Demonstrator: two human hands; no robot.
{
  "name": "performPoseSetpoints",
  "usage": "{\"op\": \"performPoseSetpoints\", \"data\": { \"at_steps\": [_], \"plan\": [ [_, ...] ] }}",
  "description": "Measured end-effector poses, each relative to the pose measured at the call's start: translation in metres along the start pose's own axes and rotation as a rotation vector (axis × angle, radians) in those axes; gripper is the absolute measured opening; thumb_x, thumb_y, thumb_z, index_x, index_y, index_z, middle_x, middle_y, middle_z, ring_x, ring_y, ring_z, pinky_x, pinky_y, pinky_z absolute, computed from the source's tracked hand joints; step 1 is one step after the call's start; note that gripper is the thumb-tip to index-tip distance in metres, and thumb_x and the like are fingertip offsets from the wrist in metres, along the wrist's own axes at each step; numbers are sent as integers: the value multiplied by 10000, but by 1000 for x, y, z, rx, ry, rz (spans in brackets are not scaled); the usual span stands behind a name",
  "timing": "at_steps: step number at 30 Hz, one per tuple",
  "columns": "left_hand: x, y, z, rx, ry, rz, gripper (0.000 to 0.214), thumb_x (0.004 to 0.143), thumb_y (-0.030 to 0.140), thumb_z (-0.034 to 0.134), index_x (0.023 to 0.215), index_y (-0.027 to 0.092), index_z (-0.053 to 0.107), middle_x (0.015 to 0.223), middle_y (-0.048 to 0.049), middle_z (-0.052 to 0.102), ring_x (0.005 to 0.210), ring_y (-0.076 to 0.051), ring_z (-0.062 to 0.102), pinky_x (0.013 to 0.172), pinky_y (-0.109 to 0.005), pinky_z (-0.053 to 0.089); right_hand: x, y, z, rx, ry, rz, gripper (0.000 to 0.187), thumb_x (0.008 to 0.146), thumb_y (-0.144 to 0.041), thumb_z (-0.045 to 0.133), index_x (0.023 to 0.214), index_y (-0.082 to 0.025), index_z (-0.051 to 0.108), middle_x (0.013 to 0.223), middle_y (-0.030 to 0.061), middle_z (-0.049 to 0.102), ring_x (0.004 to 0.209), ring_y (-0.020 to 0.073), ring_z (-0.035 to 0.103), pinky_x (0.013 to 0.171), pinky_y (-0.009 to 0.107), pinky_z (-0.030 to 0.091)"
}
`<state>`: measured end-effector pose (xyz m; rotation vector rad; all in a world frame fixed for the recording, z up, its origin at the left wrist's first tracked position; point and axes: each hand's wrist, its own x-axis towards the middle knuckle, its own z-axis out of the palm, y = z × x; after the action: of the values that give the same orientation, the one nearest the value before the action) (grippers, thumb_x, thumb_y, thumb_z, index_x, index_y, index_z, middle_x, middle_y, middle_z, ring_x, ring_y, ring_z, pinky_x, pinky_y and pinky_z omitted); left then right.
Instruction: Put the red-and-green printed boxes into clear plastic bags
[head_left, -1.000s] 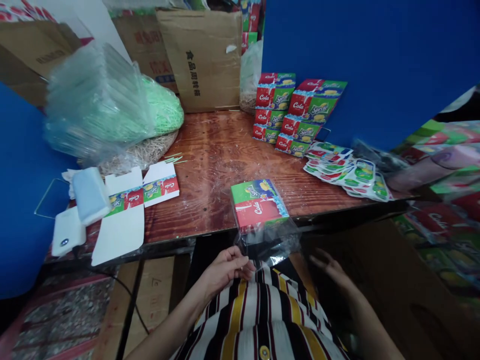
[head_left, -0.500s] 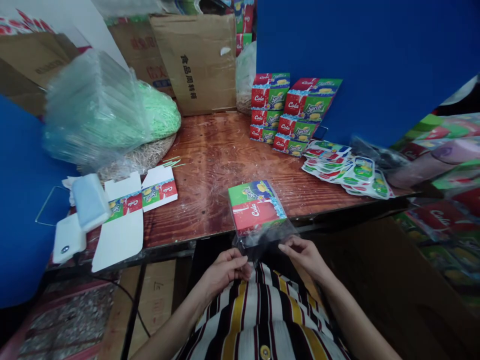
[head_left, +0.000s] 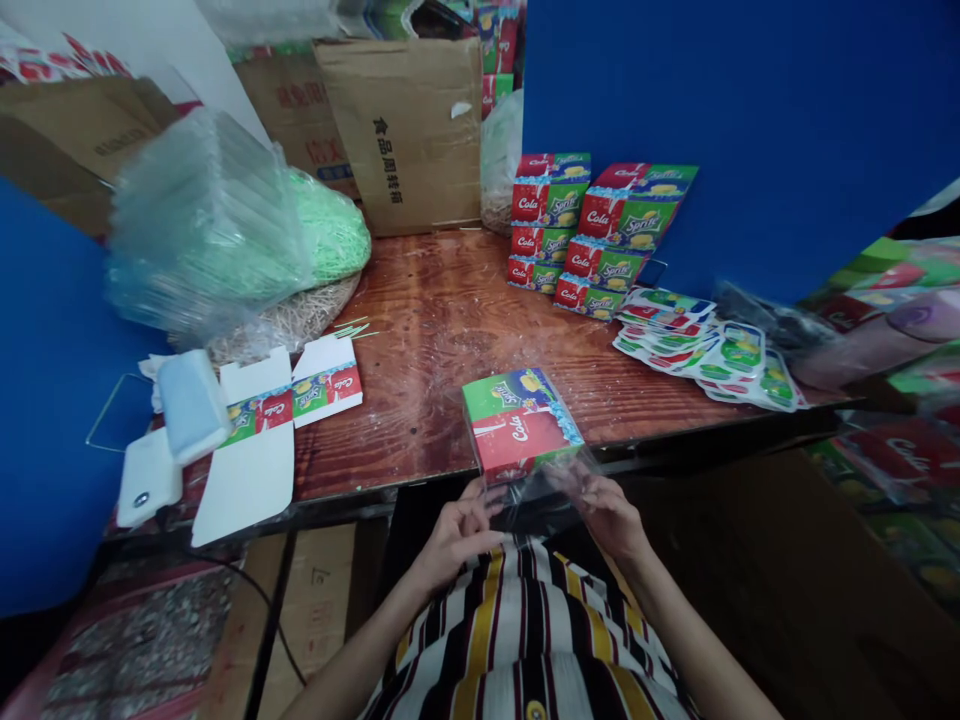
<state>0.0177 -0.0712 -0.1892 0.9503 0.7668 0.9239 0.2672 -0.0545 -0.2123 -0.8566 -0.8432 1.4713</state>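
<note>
Fingers of the left hand and right hand are closed on a clear plastic bag, where a Cola and Sprite box is held at twelve o'clock.

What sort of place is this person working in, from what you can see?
Probably a small packing workshop: stacks of printed Cola and Sprite boxes on a worn wooden table, an unfolded box blank, and a heap of green shredded filler.

"Cola" and "Sprite" mark the box and the stacked boxes behind it; "食品周转箱" runs down the carton beyond them
</note>
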Motion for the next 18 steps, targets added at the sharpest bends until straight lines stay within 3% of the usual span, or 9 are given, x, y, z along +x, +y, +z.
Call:
{"op": "performPoseSetpoints", "data": {
  "at_steps": [5,10,12,15,18],
  "plan": [
    [-12,47,16,-81,95,35,289,742,262,769,634,148,526,1101,-83,675,1129,-252,609,1064,-435,389,-6,-46,26,1,103,12,286,691,-359,787,570,-182,598,899,47,688,877,255,679,895,452,533],
    [21,96,21,-359,247,137,213,803,274,709,739,172,533,989,-56,722,1001,-236,669,859,-380,512,31,-89,62,51,81,75,203,761,-372,762,757,-200,654,950,63,716,961,270,679,896,422,528],
    [39,101,11,-438,263,137,208,786,271,724,772,176,539,1021,-55,724,995,-235,676,904,-404,496,53,-88,68,48,54,77,240,752,-396,770,765,-197,637,937,66,716,954,270,681,873,412,534],
    [55,98,-10,-381,234,140,229,780,254,731,745,164,523,1014,-82,731,1011,-237,676,998,-421,436,79,-76,64,-22,27,65,299,738,-461,767,799,-195,643,896,52,703,921,246,672,858,392,530],
    [58,94,-24,-277,256,164,264,782,225,729,701,161,485,966,-84,739,1005,-231,679,1007,-405,428,91,-61,53,-305,26,-67,352,801,-535,686,805,-185,648,809,30,658,825,192,624,800,318,504]
  ]
}}
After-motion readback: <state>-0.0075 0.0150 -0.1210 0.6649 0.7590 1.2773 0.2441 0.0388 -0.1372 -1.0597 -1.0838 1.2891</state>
